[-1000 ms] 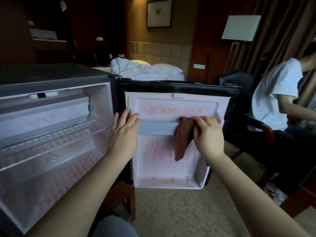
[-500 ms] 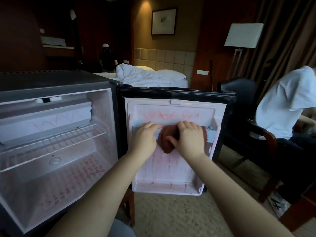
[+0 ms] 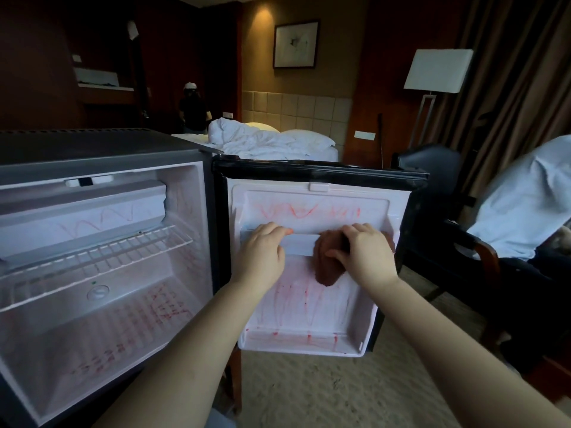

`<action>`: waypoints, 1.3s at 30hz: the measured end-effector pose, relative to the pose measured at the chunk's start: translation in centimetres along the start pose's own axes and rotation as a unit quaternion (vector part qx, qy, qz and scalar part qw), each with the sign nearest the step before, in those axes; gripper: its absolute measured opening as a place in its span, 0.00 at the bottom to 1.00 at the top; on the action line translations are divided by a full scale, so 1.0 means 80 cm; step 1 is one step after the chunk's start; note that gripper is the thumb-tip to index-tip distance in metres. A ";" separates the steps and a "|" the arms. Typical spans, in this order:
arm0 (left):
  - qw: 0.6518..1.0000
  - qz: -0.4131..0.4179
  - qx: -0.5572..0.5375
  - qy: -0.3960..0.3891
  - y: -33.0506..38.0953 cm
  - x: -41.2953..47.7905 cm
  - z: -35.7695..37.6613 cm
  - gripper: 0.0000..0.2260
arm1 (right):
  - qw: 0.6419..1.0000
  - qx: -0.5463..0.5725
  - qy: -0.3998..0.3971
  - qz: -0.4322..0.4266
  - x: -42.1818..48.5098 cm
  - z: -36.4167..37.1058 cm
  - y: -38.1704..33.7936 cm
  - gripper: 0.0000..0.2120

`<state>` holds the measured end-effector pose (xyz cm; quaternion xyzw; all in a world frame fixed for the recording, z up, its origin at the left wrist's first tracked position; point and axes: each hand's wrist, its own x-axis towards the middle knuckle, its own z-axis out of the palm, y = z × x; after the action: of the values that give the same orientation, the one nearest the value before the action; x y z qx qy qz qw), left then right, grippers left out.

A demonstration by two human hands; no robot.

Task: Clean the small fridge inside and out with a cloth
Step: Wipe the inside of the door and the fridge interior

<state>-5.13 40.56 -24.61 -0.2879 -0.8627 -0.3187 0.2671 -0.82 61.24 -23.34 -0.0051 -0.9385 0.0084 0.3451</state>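
Red scribbles (image 3: 296, 211) cross fridge door (image 3: 321, 173).

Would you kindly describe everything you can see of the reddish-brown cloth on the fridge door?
The reddish-brown cloth looks soft and bunched. It is draped over the white shelf rail of the open fridge door, its lower end hanging against red-streaked plastic. The right hand grips it with curled fingers; the left hand holds the rail beside it, not touching it.

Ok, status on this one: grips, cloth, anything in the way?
Left grip holds the door shelf rail. Right grip holds brown cloth against that rail. Red marks on door liner. Nothing blocking.
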 end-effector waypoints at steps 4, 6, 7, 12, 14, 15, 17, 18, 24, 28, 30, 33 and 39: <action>1.000 -0.009 0.003 0.014 0.003 0.000 0.005 0.21 | 0.999 -0.025 0.025 0.021 0.010 0.012 -0.043 0.20; 1.000 -0.010 0.006 0.017 0.003 0.000 0.007 0.20 | 0.999 -0.019 0.024 0.029 0.018 0.020 -0.069 0.20; 1.000 -0.007 0.006 0.016 0.002 -0.001 0.007 0.19 | 0.999 -0.013 0.024 0.028 0.020 0.024 -0.081 0.19; 1.000 -0.013 0.015 0.021 0.001 -0.002 0.002 0.18 | 0.998 -0.005 0.048 -0.034 0.009 0.026 -0.073 0.18; 1.000 -0.008 0.010 0.011 0.002 -0.004 0.000 0.19 | 0.998 -0.013 0.041 -0.045 0.001 0.019 -0.042 0.17; 1.000 -0.006 0.009 0.007 0.001 -0.003 -0.001 0.20 | 0.998 -0.015 0.035 -0.042 -0.002 0.014 -0.023 0.15; 1.000 -0.012 0.010 0.000 0.001 -0.002 -0.001 0.21 | 0.999 -0.016 0.021 -0.041 -0.007 0.005 0.012 0.15; 1.000 -0.017 0.008 -0.001 0.002 -0.002 -0.001 0.21 | 0.999 -0.012 0.018 -0.041 -0.009 0.003 0.023 0.16; 1.000 -0.003 -0.006 0.026 -0.003 -0.005 0.005 0.22 | 0.999 -0.005 0.043 0.027 -0.009 0.017 -0.016 0.19; 0.999 0.000 -0.011 0.049 0.002 -0.002 0.010 0.21 | 0.999 -0.001 0.038 0.031 0.007 0.029 -0.070 0.19; 0.999 -0.003 -0.012 0.040 0.003 -0.001 0.009 0.20 | 0.998 0.014 0.043 0.032 0.014 0.035 -0.097 0.16; 0.999 0.019 0.010 0.045 -0.003 -0.002 0.005 0.20 | 0.998 0.013 0.053 -0.021 0.013 0.034 -0.090 0.16; 0.999 0.024 0.016 0.021 -0.009 -0.003 0.008 0.22 | 0.998 -0.035 0.038 -0.046 -0.010 0.004 0.020 0.16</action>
<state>-5.62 40.51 -25.44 -0.2973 -0.8547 -0.3040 0.2976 -0.41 62.84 -24.13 0.0258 -0.9235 -0.0409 0.3805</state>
